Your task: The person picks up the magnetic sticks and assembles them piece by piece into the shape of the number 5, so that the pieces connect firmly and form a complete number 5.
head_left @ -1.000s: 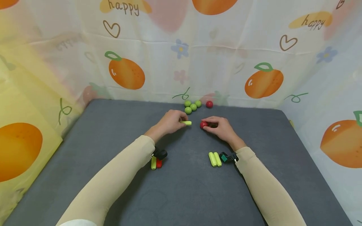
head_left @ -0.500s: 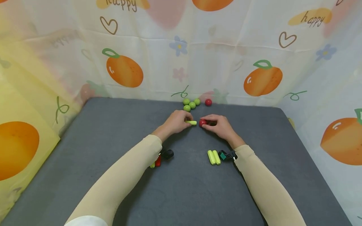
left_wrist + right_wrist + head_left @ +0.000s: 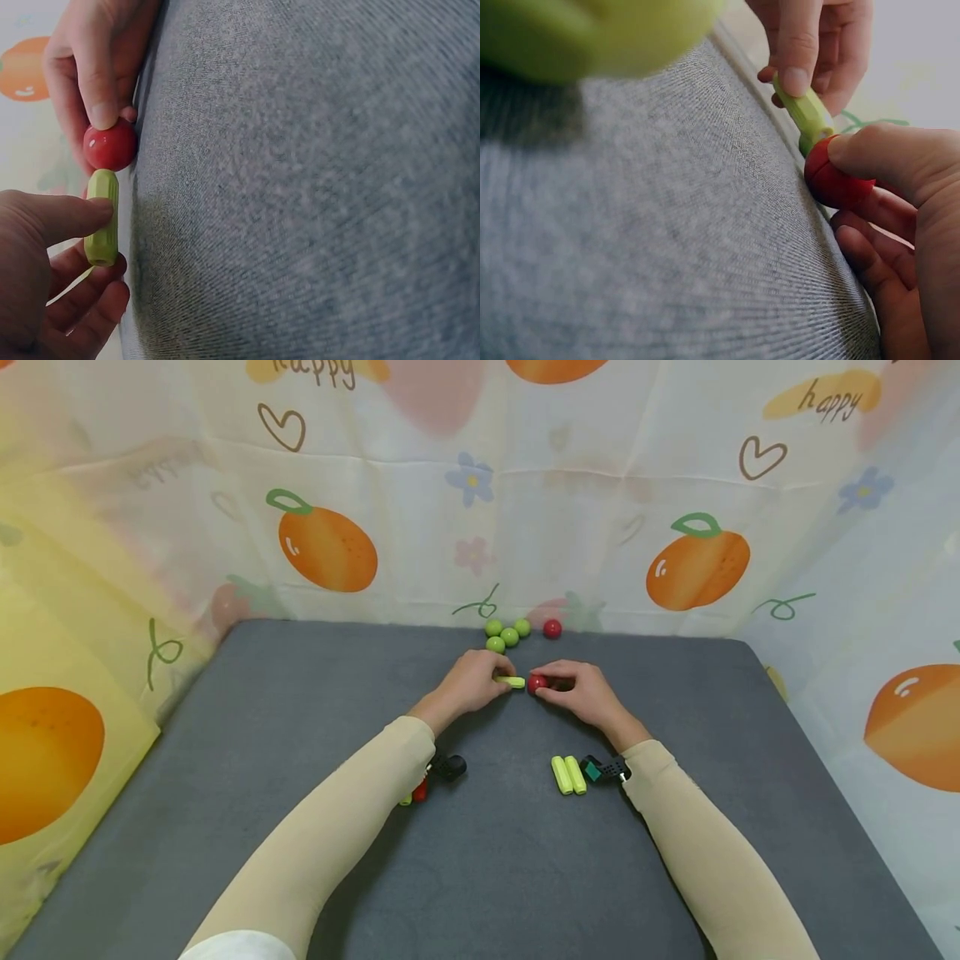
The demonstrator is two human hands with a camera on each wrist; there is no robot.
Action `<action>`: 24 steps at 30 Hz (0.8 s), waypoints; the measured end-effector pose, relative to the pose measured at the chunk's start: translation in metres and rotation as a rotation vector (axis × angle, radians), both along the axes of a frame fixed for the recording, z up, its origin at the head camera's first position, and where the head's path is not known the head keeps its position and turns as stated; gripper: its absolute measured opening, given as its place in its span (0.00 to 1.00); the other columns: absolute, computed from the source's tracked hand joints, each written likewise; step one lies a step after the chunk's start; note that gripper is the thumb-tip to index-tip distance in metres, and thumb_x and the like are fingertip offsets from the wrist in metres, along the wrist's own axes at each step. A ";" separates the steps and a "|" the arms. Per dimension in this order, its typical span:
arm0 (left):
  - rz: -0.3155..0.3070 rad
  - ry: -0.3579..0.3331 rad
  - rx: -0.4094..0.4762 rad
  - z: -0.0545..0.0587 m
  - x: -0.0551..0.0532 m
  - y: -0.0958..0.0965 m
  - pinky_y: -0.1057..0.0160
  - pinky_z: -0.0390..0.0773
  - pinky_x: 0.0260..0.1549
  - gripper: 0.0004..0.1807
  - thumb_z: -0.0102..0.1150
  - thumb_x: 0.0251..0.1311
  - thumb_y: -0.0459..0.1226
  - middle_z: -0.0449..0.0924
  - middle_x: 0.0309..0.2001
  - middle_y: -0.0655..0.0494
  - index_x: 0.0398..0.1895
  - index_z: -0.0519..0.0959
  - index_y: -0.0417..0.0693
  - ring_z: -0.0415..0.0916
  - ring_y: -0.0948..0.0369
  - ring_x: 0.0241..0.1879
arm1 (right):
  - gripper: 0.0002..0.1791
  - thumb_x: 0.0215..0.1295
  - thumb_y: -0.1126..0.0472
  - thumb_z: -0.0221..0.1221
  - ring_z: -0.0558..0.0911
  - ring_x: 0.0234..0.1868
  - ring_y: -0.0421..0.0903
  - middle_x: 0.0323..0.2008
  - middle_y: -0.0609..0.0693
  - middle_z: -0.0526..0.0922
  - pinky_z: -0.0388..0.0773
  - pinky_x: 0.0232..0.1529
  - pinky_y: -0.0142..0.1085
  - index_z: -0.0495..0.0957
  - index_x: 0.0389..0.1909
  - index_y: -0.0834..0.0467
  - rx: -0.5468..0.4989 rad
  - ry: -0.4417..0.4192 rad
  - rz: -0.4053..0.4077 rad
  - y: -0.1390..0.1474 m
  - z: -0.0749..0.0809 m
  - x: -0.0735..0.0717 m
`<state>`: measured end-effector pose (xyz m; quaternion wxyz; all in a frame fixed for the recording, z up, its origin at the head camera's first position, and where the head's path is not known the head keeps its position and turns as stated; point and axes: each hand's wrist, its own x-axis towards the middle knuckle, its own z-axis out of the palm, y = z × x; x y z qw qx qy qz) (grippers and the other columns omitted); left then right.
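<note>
Between thumb and fingers my left hand (image 3: 470, 681) pinches a short yellow-green faceted stick (image 3: 103, 217), pointing toward the right hand. A glossy red ball (image 3: 110, 145) is pinched by my right hand (image 3: 587, 695), just above the grey table. The stick's end is right up against the ball in both wrist views; whether one has entered the other cannot be told. Two more yellow-green sticks (image 3: 568, 775) lie side by side near my right wrist. By the left cuff lie a red stick (image 3: 420, 791) and a yellow-green stick (image 3: 406, 799), both partly hidden by the sleeve.
Several green balls (image 3: 510, 637) cluster at the back edge of the grey table (image 3: 480, 860), with another red ball (image 3: 552, 628) to their right. A fruit-print cloth (image 3: 420, 527) hangs behind. Black wrist cameras (image 3: 450, 767) sit low over the table.
My left hand has moved right with its stick, closing the gap to the red ball. The right hand has stayed almost still. The left sleeve now covers more of the sticks below it.
</note>
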<state>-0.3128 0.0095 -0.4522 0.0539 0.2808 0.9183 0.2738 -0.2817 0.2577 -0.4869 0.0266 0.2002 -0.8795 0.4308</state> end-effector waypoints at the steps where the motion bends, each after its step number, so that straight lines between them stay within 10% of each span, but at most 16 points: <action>1: 0.001 0.000 0.001 0.000 0.000 0.000 0.54 0.82 0.47 0.08 0.71 0.72 0.36 0.89 0.43 0.54 0.51 0.92 0.48 0.83 0.56 0.42 | 0.17 0.72 0.60 0.73 0.85 0.44 0.46 0.54 0.50 0.89 0.83 0.47 0.44 0.90 0.60 0.55 0.001 0.002 0.001 0.000 0.000 0.000; 24: -0.005 -0.013 -0.021 0.001 0.001 0.004 0.54 0.81 0.45 0.08 0.72 0.72 0.37 0.88 0.42 0.55 0.50 0.91 0.48 0.81 0.56 0.40 | 0.18 0.73 0.60 0.73 0.85 0.44 0.46 0.54 0.51 0.89 0.83 0.47 0.42 0.89 0.61 0.55 -0.002 -0.001 0.003 -0.001 0.001 0.001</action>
